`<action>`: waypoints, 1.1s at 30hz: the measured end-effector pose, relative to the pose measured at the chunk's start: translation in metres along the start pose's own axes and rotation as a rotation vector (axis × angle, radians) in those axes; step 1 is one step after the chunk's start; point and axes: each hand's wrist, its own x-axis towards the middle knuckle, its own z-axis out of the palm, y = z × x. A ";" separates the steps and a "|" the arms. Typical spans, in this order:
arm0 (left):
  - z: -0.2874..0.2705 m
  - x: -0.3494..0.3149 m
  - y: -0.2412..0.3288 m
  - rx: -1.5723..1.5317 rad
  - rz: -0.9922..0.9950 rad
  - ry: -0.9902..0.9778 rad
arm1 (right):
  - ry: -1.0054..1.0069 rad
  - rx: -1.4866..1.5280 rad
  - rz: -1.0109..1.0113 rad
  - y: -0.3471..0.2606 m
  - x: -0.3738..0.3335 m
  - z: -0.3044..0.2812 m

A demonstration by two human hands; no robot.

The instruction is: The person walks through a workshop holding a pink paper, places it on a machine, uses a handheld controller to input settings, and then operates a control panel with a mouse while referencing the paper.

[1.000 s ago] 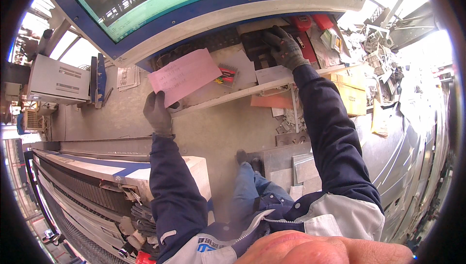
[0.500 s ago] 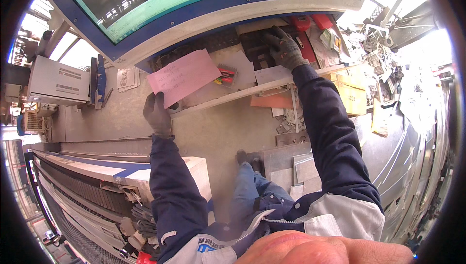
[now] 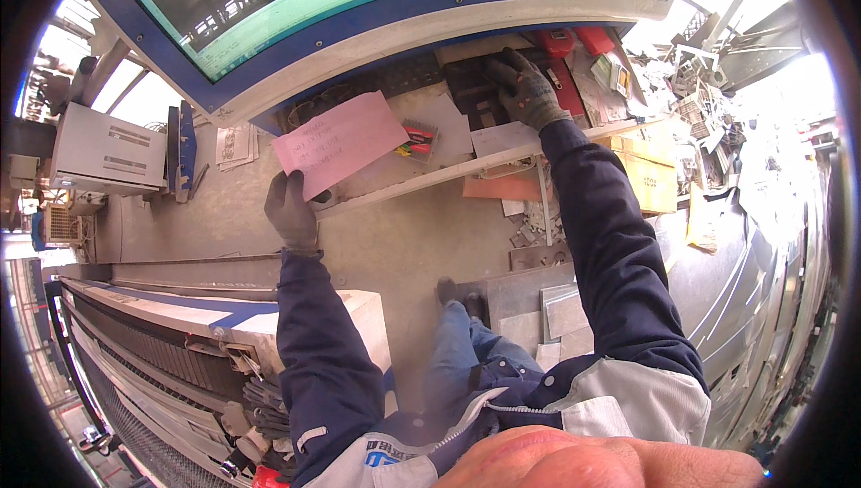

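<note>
My left hand (image 3: pixel 292 212), in a dark grey glove, pinches the lower left corner of a pink sheet of paper (image 3: pixel 343 140) with handwriting on it. The sheet lies tilted over the left part of a shelf (image 3: pixel 395 185) below a large screen (image 3: pixel 359 44). My right hand (image 3: pixel 527 93), gloved too, is over a dark pad or tray (image 3: pixel 466 84) on the shelf's right side. Its fingers curl downward, and whatever is under the palm is hidden. Between the hands sits a small clear box (image 3: pixel 420 141) with red and yellow items.
Red objects (image 3: pixel 574 39) and loose papers crowd the shelf's right end. A yellow carton (image 3: pixel 647 174) stands below it, beside a heap of metal scrap (image 3: pixel 700 111). At left are a white cabinet (image 3: pixel 108 152) and a long machine (image 3: pixel 179 335). Metal sheets (image 3: pixel 520 309) lie near my feet.
</note>
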 end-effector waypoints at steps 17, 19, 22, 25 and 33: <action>0.000 0.000 0.000 -0.042 -0.060 0.013 | 0.020 0.021 0.008 -0.006 0.000 -0.007; 0.000 0.001 -0.001 -0.037 -0.030 0.014 | 0.027 0.027 -0.008 -0.005 0.000 -0.006; -0.001 0.000 -0.001 -0.027 -0.027 0.006 | 0.035 0.035 -0.010 -0.004 0.001 -0.005; 0.000 -0.001 0.000 -0.035 -0.015 0.002 | 0.035 0.016 0.003 -0.004 0.001 -0.006; -0.001 -0.001 0.001 -0.037 -0.024 -0.002 | 0.020 0.008 0.038 -0.003 0.000 -0.004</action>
